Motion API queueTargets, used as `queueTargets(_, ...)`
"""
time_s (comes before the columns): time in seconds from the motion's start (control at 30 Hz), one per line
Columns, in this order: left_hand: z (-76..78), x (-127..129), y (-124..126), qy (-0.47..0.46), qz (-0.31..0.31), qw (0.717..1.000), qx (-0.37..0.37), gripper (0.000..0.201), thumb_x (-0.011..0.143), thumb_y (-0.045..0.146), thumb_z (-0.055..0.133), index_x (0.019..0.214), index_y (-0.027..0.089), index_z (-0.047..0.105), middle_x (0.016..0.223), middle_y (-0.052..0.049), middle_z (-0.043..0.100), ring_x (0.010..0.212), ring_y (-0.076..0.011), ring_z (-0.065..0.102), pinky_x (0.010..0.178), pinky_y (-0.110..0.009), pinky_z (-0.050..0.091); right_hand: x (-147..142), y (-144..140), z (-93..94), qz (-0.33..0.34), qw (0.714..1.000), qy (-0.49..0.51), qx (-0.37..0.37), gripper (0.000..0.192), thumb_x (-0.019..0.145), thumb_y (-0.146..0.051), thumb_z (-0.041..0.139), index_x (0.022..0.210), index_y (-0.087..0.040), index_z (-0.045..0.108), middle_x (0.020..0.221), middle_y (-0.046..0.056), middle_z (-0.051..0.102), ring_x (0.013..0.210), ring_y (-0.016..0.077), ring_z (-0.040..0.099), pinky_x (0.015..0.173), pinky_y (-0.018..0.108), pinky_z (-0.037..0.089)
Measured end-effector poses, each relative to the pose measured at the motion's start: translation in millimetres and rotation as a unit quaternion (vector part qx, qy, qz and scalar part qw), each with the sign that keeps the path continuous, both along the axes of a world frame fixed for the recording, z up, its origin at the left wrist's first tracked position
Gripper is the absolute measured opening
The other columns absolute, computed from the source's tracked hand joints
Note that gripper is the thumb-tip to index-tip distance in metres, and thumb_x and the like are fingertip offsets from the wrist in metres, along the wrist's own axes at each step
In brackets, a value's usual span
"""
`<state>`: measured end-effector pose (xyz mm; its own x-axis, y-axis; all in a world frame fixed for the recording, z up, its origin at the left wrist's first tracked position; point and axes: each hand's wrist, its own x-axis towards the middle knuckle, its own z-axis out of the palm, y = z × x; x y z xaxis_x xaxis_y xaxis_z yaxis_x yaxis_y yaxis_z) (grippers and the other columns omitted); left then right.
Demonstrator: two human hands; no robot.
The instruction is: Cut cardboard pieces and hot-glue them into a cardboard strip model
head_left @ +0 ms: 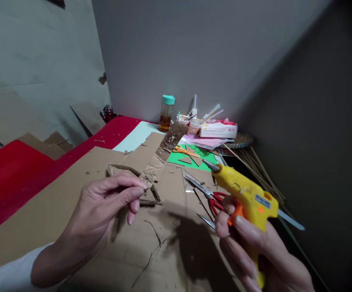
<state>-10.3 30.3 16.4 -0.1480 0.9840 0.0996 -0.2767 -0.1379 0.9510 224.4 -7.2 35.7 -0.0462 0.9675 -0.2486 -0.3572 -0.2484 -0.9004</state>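
Right hand point(255, 247) grips glue gun point(249, 194); left hand point(102, 207) pinches cardboard strip point(147, 184).

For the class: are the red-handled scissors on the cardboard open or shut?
Open: the red-handled scissors lie with blades spread apart, beside the right hand.

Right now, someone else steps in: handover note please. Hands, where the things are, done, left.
Left hand: pinching a thin cardboard strip at the corner of a small cardboard frame, held just above the cardboard sheet.
Right hand: gripping the yellow glue gun, finger on the orange trigger, nozzle pointing left toward the frame but apart from it.
Red-handled scissors lie open under the gun.
Orange scissors rest by the green sheet further back.
Done: the frame looks partly assembled.
Left: no glue visible at the pinched joint; I can't tell if it is bonded.
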Motion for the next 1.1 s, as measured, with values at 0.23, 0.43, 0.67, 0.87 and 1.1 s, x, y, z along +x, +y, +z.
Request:
queueTargets(0.23, 6.6, -7.6, -0.8, -0.013, 0.010, 0.999, 0.049, 0.010, 0.071, 0.012, 0.085, 0.072, 0.022, 0.084, 0.075, 0.001, 0.070, 0.050, -0.0064, 0.063, 0.040, -0.011, 0.052, 7.4, 3.1, -19.1, 0.065, 0.991, -0.112, -0.015, 0.047, 0.090, -0.061, 0.060, 0.073, -0.018, 0.065, 0.066, 0.010, 0.075, 0.047, 0.0175, 0.065, 0.046, 0.026, 0.049)
queueTargets(0.43, 2.8, -16.0, -3.2, 0.043, 0.024, 0.992, 0.115, 0.016, 0.081, 0.011, 0.078, 0.081, 0.025, 0.084, 0.083, 0.001, 0.069, 0.055, -0.0073, 0.064, 0.044, -0.015, 0.054, 4.6, -11.9, -34.8, 0.090, 0.809, -0.571, 0.104, 0.050, 0.094, -0.062, 0.054, 0.063, -0.023, 0.062, 0.068, 0.007, 0.069, 0.063, 0.0232, 0.063, 0.060, 0.032, 0.049)
queueTargets(0.67, 1.9, -11.8, -5.1, 0.072, -0.038, 0.989, 0.126, 0.017, 0.088, 0.013, 0.072, 0.085, 0.026, 0.082, 0.084, 0.001, 0.067, 0.058, -0.0080, 0.064, 0.047, -0.016, 0.054, 5.4, -10.8, -34.8, 0.175, 0.568, -0.754, 0.280, 0.058, 0.105, -0.046, 0.038, 0.057, -0.022, 0.060, 0.050, 0.007, 0.063, 0.041, 0.0226, 0.057, 0.045, 0.033, 0.026)
queueTargets(0.87, 17.5, 10.6, -12.7, 0.105, -0.103, 0.979, 0.138, 0.018, 0.087, 0.012, 0.072, 0.085, 0.027, 0.082, 0.079, 0.002, 0.066, 0.055, -0.0097, 0.066, 0.046, -0.017, 0.057, 4.4, -2.9, 14.5, 0.057, 0.778, -0.518, 0.350, 0.024, 0.101, -0.031, 0.057, 0.081, -0.020, 0.062, 0.065, -0.002, 0.062, 0.053, 0.0118, 0.057, 0.050, 0.022, 0.041)
queueTargets(1.1, 18.4, 35.1, -16.3, 0.189, -0.103, 0.957, 0.192, 0.025, 0.084, 0.006, 0.070, 0.087, 0.028, 0.083, 0.077, 0.003, 0.069, 0.049, -0.0087, 0.067, 0.047, -0.016, 0.057, -2.7, 3.3, 13.9, 0.006, 0.823, -0.383, 0.420, 0.007, 0.097, -0.016, 0.065, 0.091, -0.021, 0.066, 0.079, -0.003, 0.067, 0.068, 0.0089, 0.061, 0.063, 0.020, 0.046)
